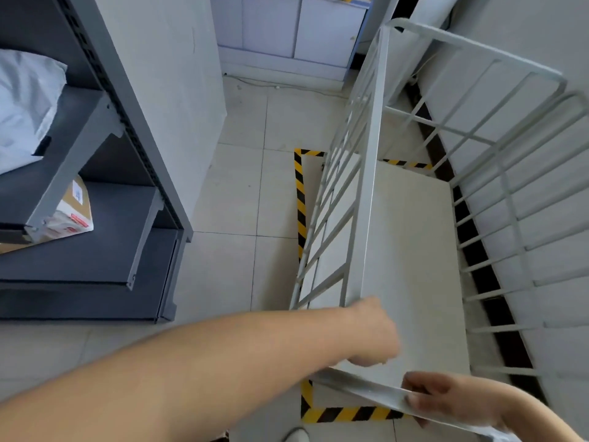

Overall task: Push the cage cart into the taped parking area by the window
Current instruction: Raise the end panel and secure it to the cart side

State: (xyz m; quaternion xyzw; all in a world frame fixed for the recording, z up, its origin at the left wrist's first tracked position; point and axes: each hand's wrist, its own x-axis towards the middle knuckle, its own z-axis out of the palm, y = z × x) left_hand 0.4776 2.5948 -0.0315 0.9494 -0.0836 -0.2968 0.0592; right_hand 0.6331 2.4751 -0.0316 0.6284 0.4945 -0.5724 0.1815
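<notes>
A white metal cage cart (369, 173) with barred sides stands below me, its pale floor panel (411, 250) bare. It sits inside a rectangle of yellow-and-black striped floor tape (300, 199), which shows along the cart's left side, far end and near edge. My left hand (373, 333) grips the near corner of the cart's top rail. My right hand (452, 400) holds the near top rail, fingers wrapped over it. The cart's right side stands close to a white wall (541, 33).
A dark grey shelving unit (105, 186) stands at the left, holding a white padded bag (25, 106) and a cardboard box (71, 212). A white cabinet (287, 33) stands at the far end. Tiled floor lies between shelf and cart. A shoe tip (296, 435) shows at the bottom.
</notes>
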